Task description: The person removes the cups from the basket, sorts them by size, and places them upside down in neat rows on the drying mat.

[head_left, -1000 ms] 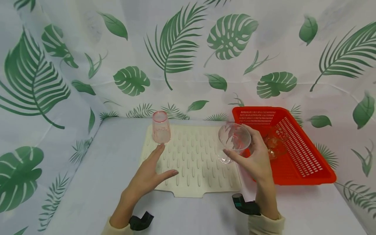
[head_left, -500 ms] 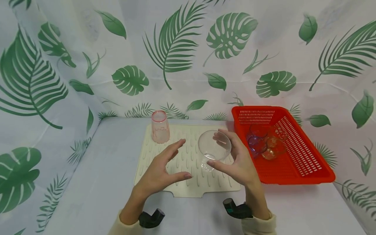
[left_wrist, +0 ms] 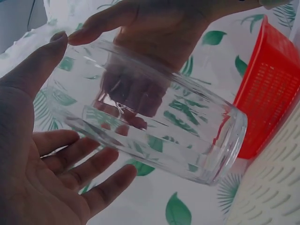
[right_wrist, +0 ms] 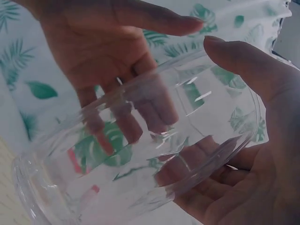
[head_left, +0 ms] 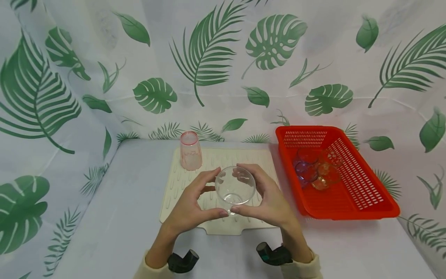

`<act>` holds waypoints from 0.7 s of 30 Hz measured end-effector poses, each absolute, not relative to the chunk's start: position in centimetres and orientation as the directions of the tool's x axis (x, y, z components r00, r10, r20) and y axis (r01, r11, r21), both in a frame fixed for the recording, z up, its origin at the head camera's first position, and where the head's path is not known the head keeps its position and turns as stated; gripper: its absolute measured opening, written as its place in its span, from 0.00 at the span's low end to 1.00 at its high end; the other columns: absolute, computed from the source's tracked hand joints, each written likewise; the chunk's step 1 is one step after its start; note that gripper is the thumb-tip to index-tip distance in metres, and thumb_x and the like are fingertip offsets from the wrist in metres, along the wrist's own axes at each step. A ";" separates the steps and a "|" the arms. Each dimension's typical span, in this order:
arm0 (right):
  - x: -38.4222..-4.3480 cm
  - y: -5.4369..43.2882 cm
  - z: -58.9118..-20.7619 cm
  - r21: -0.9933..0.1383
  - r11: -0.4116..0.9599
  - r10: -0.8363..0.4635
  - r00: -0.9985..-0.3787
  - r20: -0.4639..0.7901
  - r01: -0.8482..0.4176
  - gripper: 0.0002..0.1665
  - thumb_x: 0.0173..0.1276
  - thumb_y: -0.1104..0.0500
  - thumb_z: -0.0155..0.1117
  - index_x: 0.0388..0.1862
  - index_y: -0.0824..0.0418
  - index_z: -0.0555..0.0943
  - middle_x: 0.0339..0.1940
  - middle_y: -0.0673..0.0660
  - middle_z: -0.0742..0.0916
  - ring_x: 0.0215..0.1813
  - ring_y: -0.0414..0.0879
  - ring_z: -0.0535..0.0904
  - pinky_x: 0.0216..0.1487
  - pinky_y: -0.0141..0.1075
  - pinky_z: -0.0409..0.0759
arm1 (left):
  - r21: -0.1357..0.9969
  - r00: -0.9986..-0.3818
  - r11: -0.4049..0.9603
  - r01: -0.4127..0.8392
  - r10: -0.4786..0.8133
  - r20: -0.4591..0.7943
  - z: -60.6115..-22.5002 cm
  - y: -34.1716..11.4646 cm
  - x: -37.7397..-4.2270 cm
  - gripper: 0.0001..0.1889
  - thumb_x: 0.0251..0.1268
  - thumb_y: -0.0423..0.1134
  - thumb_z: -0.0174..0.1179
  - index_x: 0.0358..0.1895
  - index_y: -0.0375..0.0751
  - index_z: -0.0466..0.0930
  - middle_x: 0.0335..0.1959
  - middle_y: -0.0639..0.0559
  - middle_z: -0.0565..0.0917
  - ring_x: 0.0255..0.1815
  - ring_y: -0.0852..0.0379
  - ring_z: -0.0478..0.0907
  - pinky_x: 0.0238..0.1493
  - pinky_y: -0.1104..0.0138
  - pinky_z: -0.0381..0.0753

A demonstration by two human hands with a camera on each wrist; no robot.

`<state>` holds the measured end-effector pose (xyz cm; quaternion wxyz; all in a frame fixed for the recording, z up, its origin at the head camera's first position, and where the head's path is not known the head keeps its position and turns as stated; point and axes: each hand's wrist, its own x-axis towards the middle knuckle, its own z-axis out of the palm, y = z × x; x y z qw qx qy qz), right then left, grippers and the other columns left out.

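A clear drinking glass [head_left: 235, 188] is held above the cream drying mat [head_left: 244, 155], its mouth facing up toward the head camera. My right hand [head_left: 270, 197] grips it from the right, thumb near the front and fingers around the far side. On the other side, my left hand [head_left: 191, 199] curves around the glass with spread fingers. In the left wrist view its fingertips [left_wrist: 112, 157] lie right along the glass wall, and the two thumb tips almost meet. A pink-tinted tumbler [head_left: 191, 155] stands on the mat's back left, narrower end up.
A red perforated basket [head_left: 348, 209] stands right of the mat. Inside it lie several glasses, among them a purple glass [head_left: 304, 174] and an amber glass [head_left: 322, 180]. A leaf-patterned curtain [head_left: 216, 112] hangs behind the white table [head_left: 132, 174].
My right hand has carried the glass left and toward me, from the basket's edge to over the mat. My left hand has moved right from near the pink tumbler to beside the glass.
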<state>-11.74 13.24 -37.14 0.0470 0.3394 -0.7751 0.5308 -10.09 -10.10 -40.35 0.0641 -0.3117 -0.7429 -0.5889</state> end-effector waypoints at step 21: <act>-11.7 12.3 -37.3 -0.818 0.121 -0.562 -0.718 0.411 -0.563 0.53 0.49 0.46 0.83 0.72 0.56 0.69 0.65 0.55 0.80 0.65 0.48 0.77 0.68 0.36 0.79 | 0.839 -0.805 0.118 0.532 0.380 0.457 -40.1 -10.3 -9.6 0.47 0.52 0.54 0.76 0.76 0.53 0.63 0.65 0.52 0.73 0.64 0.51 0.73 0.59 0.59 0.82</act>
